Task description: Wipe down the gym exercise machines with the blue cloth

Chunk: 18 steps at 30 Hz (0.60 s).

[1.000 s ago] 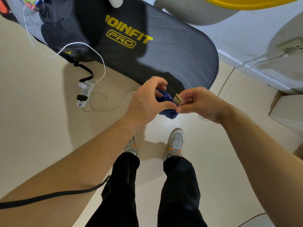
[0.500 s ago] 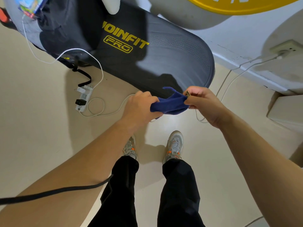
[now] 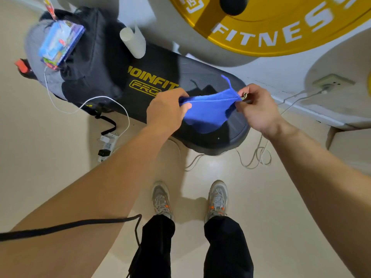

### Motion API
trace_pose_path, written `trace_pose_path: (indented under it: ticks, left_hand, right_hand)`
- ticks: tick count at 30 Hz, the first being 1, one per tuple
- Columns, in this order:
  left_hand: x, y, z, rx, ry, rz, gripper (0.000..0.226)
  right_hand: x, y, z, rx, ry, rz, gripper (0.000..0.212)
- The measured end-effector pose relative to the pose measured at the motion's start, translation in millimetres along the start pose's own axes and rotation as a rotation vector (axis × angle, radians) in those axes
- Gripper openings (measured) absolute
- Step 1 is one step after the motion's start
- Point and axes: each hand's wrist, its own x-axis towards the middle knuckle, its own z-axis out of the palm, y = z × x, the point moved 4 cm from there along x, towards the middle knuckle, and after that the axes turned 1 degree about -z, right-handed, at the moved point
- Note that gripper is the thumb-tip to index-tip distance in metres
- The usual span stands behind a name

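The blue cloth [image 3: 208, 109] hangs spread between my two hands, above the near end of a black padded bench [image 3: 204, 81] printed with yellow lettering. My left hand [image 3: 166, 111] pinches the cloth's left corner. The right corner, beside a small tan tag, is gripped by my right hand [image 3: 259, 107]. A loose lower flap of the cloth droops toward the bench pad. A large yellow weight plate [image 3: 281, 33] on a gym machine fills the upper right.
A dark bag [image 3: 86, 57] with a colourful packet [image 3: 60, 43] and a white paper roll [image 3: 134, 43] lies on the bench's far end. A power strip [image 3: 107, 145] and white cables [image 3: 255, 157] trail on the beige floor. My feet [image 3: 162, 199] stand just before the bench.
The cloth went from a bunched lump between my hands to being pulled open and stretched wide. Both hands moved apart and up over the bench end.
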Motion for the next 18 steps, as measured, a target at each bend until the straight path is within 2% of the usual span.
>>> trace_pose_path:
  ticks: [4,9,13,15,18]
  left_hand:
    - [14.0,4.7,-10.0,0.006,0.064,0.048,0.016]
    - [16.8,-24.1,45.0,0.073,0.049,0.107,0.022]
    - [11.2,-76.3,134.5,0.127,-0.106,0.088,0.020]
    - [0.0,-103.0,176.2,0.115,-0.243,0.060,0.022]
    - [-13.3,-123.1,208.2,0.127,-0.324,0.055,0.019]
  right_hand:
    - [12.7,-8.9,-7.7,-0.005,0.060,-0.032,0.014]
    - [24.6,45.4,19.9,-0.040,0.060,0.050,0.017]
    - [27.0,130.8,67.9,-0.099,0.021,0.118,0.020]
    - [20.9,174.7,92.6,-0.137,-0.044,0.192,0.016]
    - [11.7,206.1,114.5,-0.228,-0.087,0.160,0.018]
